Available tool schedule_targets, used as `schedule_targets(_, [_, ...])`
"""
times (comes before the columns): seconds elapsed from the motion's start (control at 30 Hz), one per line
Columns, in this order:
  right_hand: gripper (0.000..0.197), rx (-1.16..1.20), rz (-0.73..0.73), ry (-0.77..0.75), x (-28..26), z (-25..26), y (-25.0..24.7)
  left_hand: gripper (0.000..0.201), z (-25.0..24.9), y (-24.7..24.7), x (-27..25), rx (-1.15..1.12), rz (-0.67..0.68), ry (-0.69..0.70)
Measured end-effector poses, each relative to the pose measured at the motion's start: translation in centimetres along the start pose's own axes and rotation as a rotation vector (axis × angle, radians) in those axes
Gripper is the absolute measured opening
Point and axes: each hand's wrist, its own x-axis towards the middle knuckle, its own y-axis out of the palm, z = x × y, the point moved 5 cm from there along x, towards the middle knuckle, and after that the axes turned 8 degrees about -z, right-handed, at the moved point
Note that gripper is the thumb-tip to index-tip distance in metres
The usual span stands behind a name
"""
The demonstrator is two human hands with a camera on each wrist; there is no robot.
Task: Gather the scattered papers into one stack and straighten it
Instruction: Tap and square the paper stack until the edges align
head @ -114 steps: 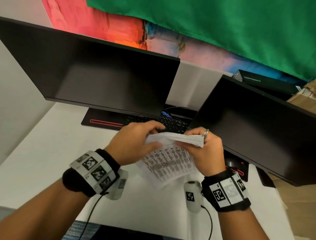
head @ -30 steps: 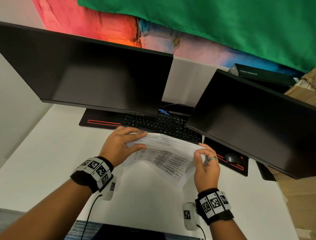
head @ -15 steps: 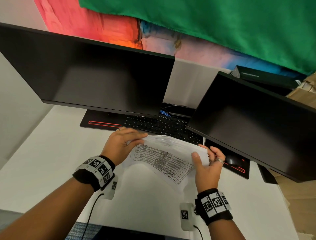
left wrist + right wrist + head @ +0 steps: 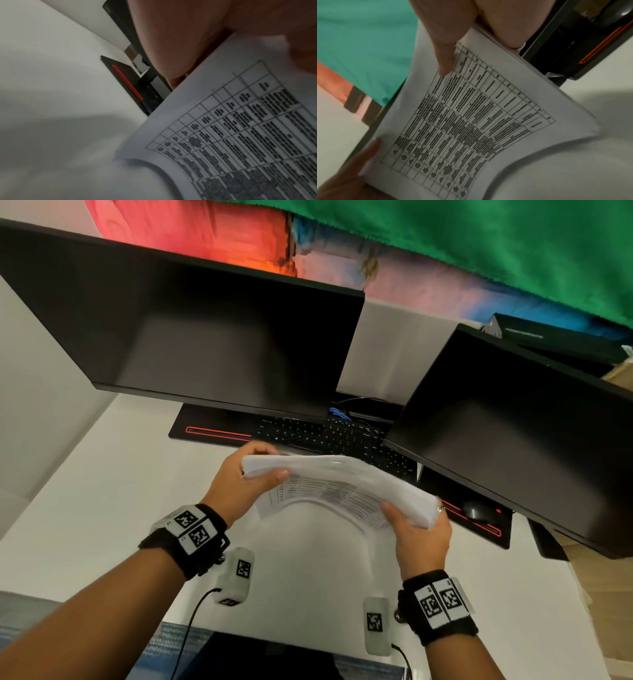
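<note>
A thick stack of white papers (image 4: 342, 477) with printed tables hangs in the air above the white desk (image 4: 102, 508), bowed so its lower edge curves. My left hand (image 4: 239, 477) grips its left end, thumb on the near face. My right hand (image 4: 416, 525) grips its right end, thumb on the printed side and fingers behind. The left wrist view has the printed sheet (image 4: 240, 135) filling its right side under my palm. In the right wrist view my thumb (image 4: 443, 51) presses on the stack (image 4: 471, 121), and the fingers (image 4: 356, 166) of the left hand hold the far end.
Two dark monitors (image 4: 205, 337) (image 4: 513, 440) stand close behind the stack. A black keyboard (image 4: 329, 436) lies on a black desk mat with red trim (image 4: 212, 433). A mouse (image 4: 478, 511) sits under the right monitor. Bare desk lies left and near.
Both hands have lifted the stack off the desk and tipped it toward the horizontal; it now bows between them, and the left thumb has come round to the near face.
</note>
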Motion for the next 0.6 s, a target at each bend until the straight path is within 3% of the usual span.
schedule_targets(0.1, [0.052,-0.018,0.018,-0.020,-0.8,-0.6,0.1,0.053,1.4,-0.1,-1.0,-0.066,-0.040,-0.009])
schedule_targets(0.23, [0.051,0.006,0.016,-0.037,-0.7,-0.1,0.6,0.034,0.7,0.2,-0.8,-0.039,-0.246,0.015])
schedule_targets(0.33, [0.038,0.030,-0.003,-0.040,-0.6,0.4,1.0,0.028,0.1,0.8,-0.5,-0.006,-0.332,0.061])
schedule_targets(0.47, [0.011,0.008,-0.086,-0.101,0.2,1.0,1.0,0.016,0.0,1.3,0.6,0.019,-0.341,0.057])
schedule_targets(0.6, [0.013,-0.008,-0.146,-0.084,0.8,1.0,1.1,0.013,0.1,1.4,1.3,0.019,-0.334,0.045])
